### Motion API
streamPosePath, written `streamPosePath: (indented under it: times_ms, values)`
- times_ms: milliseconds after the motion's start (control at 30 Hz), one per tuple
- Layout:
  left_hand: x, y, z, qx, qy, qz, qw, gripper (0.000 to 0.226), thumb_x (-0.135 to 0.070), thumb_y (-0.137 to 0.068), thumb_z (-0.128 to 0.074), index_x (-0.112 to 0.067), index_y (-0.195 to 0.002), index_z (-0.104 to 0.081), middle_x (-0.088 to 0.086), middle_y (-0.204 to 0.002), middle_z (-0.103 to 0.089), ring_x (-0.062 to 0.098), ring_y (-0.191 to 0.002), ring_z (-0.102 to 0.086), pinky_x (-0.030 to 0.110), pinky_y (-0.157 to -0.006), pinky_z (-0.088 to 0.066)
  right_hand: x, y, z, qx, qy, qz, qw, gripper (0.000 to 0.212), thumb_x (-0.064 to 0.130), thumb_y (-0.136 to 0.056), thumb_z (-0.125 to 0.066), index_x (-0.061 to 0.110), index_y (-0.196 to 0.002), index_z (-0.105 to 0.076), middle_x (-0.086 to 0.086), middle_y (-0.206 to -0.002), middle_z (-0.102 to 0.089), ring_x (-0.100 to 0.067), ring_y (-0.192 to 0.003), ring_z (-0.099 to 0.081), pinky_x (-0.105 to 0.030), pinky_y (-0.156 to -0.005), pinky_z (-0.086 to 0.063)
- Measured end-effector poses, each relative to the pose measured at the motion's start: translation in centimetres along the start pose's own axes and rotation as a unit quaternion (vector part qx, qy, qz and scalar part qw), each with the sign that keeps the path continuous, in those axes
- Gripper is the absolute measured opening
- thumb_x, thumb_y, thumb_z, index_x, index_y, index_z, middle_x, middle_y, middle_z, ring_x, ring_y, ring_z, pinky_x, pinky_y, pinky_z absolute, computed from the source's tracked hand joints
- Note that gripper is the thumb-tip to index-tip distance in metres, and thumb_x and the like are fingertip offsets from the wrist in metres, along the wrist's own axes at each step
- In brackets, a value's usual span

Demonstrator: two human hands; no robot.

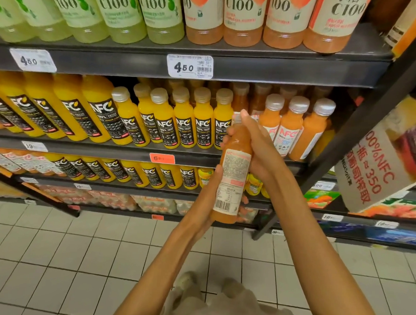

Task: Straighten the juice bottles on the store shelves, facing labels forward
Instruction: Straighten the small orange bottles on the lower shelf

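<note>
Fingers of the left hand curl round the lower half of an orange bottle, thumb on its left edge and fingertips showing past its right side. The right hand wraps the bottle's neck and shoulder from the right. The bottle is held in the air in front of the middle shelf, tilted slightly, its back label with barcode facing the camera. Behind it stand yellow NFC bottles and orange NFC bottles, labels mostly forward.
</note>
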State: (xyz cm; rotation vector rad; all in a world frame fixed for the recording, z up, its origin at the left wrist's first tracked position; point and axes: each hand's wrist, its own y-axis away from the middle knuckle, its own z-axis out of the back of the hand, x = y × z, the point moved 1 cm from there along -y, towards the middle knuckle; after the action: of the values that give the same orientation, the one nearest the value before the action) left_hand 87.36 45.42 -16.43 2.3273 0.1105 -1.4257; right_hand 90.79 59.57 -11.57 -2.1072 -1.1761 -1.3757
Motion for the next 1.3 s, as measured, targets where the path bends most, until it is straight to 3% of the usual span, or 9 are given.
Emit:
streamPosePath:
  times_ms: [100, 200, 367, 467, 567, 700, 867, 1033, 1300]
  values:
    - [-0.7, 0.0, 1.6, -0.08, -0.106, -0.033, 0.991, 0.05, -0.066, -0.075, -0.036, -0.036, -0.108, -0.06, 0.002, -0.107, -0.07, 0.017, -0.096, -0.068, 0.035, -0.086, -0.055, -0.1, -0.8, -1.6, -0.053, 0.114, 0.049, 0.991, 0.027, 0.038, -0.094, -0.054, 0.013, -0.104, -0.051, 0.0, -0.076, -0.064, -0.015, -0.071, -0.066, -0.029, -0.062, -0.052]
    - [-1.4, -0.1, 3.0, -0.095, -0.149, -0.041, 0.983, 0.042, -0.063, -0.075, -0.038, -0.039, -0.105, -0.055, -0.008, -0.1, -0.068, 0.003, -0.084, -0.068, 0.019, -0.07, -0.055, -0.4, -1.6, -3.0, -0.098, 0.165, 0.057, 0.98, 0.038, 0.042, -0.095, -0.052, 0.014, -0.12, -0.049, -0.004, -0.095, -0.067, -0.015, -0.085, -0.069, -0.029, -0.069, -0.055]
    - [-3.4, 0.3, 6.6, 0.056, 0.019, 0.034, 0.998, 0.069, -0.066, -0.081, -0.036, -0.013, -0.12, -0.056, 0.01, -0.084, -0.07, 0.019, -0.069, -0.068, 0.032, -0.057, -0.056, -1.0, -2.5, -4.5, -0.055, 0.067, 0.05, 0.995, 0.029, 0.039, -0.094, -0.053, 0.017, -0.113, -0.055, -0.004, -0.092, -0.069, -0.019, -0.083, -0.071, -0.033, -0.073, -0.058]
    - [-3.8, 0.7, 8.1, 0.094, 0.055, 0.061, 0.992, 0.062, -0.057, -0.087, -0.038, -0.012, -0.128, -0.05, 0.012, -0.093, -0.07, 0.022, -0.079, -0.069, 0.037, -0.066, -0.058, -1.7, -3.3, -5.5, -0.041, -0.026, 0.038, 0.998, 0.025, 0.035, -0.095, -0.054, 0.015, -0.109, -0.052, -0.004, -0.082, -0.064, -0.02, -0.073, -0.068, -0.037, -0.076, -0.057]
    - [-3.7, 0.7, 9.0, 0.039, -0.091, 0.016, 0.995, 0.044, -0.045, -0.085, -0.055, -0.026, -0.124, -0.051, -0.003, -0.108, -0.068, 0.015, -0.095, -0.068, 0.029, -0.076, -0.058, -2.1, -4.0, -5.9, -0.111, 0.054, 0.05, 0.991, 0.026, 0.037, -0.094, -0.056, 0.015, -0.105, -0.051, -0.003, -0.081, -0.061, -0.017, -0.07, -0.069, -0.032, -0.065, -0.056]
    - [-3.4, 0.3, 10.0, -0.003, -0.201, -0.013, 0.98, 0.03, -0.031, -0.089, -0.062, -0.037, -0.113, -0.046, -0.016, -0.103, -0.06, 0.001, -0.09, -0.063, 0.014, -0.065, -0.053, -2.5, -3.9, -5.9, -0.163, 0.095, 0.045, 0.981, 0.029, 0.029, -0.095, -0.056, 0.014, -0.118, -0.048, -0.005, -0.091, -0.062, -0.014, -0.078, -0.07, -0.031, -0.065, -0.055]
    - [-3.0, -0.1, 9.9, 0.072, -0.035, 0.02, 0.997, 0.028, -0.028, -0.083, -0.062, -0.035, -0.11, -0.054, -0.003, -0.107, -0.07, 0.017, -0.089, -0.071, 0.028, -0.072, -0.058, -1.9, -2.3, -5.9, -0.077, 0.046, 0.02, 0.996, 0.031, 0.014, -0.096, -0.05, 0.003, -0.125, -0.052, -0.016, -0.106, -0.064, -0.02, -0.089, -0.064, -0.036, -0.081, -0.053]
    - [-3.0, -1.3, 10.8, 0.06, -0.142, -0.027, 0.988, 0.043, -0.016, -0.086, -0.065, -0.04, -0.119, -0.052, -0.017, -0.116, -0.066, 0.009, -0.113, -0.061, 0.025, -0.087, -0.054, -1.5, -0.1, -5.1, -0.007, 0.09, 0.086, 0.992, 0.042, 0.011, -0.087, -0.057, 0.012, -0.128, -0.051, -0.008, -0.12, -0.065, -0.022, -0.108, -0.061, -0.037, -0.093, -0.049]
    - [-4.4, -3.3, 10.4, 0.068, -0.201, -0.089, 0.973, 0.059, 0.003, -0.079, -0.07, -0.014, -0.132, -0.049, 0.005, -0.13, -0.059, 0.015, -0.121, -0.056, 0.03, -0.101, -0.047, -0.9, 2.6, -4.1, 0.065, 0.142, 0.127, 0.98, 0.056, -0.013, -0.07, -0.063, 0.013, -0.119, -0.055, 0.002, -0.105, -0.071, -0.014, -0.101, -0.063, -0.026, -0.086, -0.052]
